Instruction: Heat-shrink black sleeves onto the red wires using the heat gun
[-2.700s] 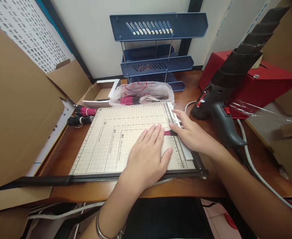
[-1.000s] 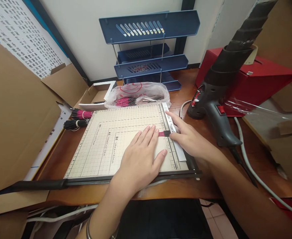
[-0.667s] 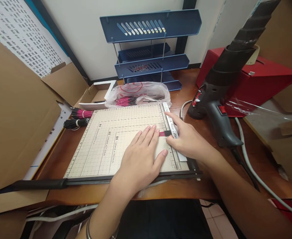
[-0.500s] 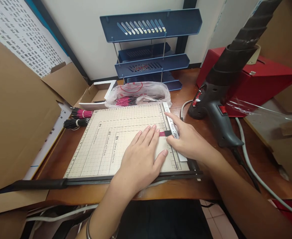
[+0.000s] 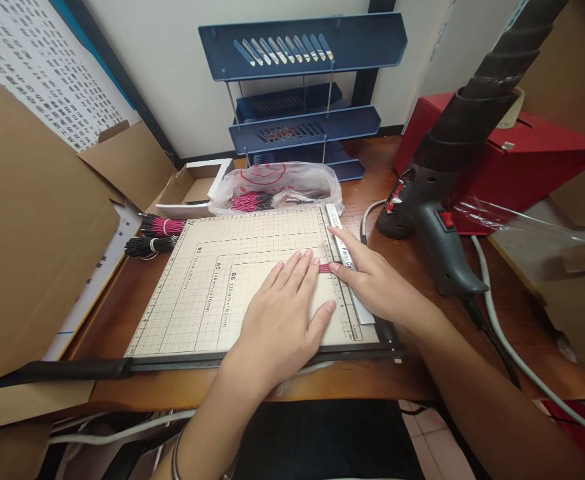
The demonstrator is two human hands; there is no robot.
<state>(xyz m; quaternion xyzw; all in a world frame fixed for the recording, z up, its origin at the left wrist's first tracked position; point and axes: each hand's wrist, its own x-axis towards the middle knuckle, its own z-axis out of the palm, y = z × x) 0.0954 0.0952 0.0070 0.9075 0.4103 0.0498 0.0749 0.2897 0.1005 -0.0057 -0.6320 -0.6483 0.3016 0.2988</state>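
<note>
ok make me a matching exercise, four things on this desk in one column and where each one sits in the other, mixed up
Things:
1. left hand
2. right hand
3. heat gun
4. plastic bag

Places:
A. at the far edge of the cutter board
B. flat on the cutter board, fingers on the pink wires
C. on the white ruler strip at the board's right edge
D. on the desk, right of the board

Pairs: 1-B, 2-C, 3-D, 4-A
</note>
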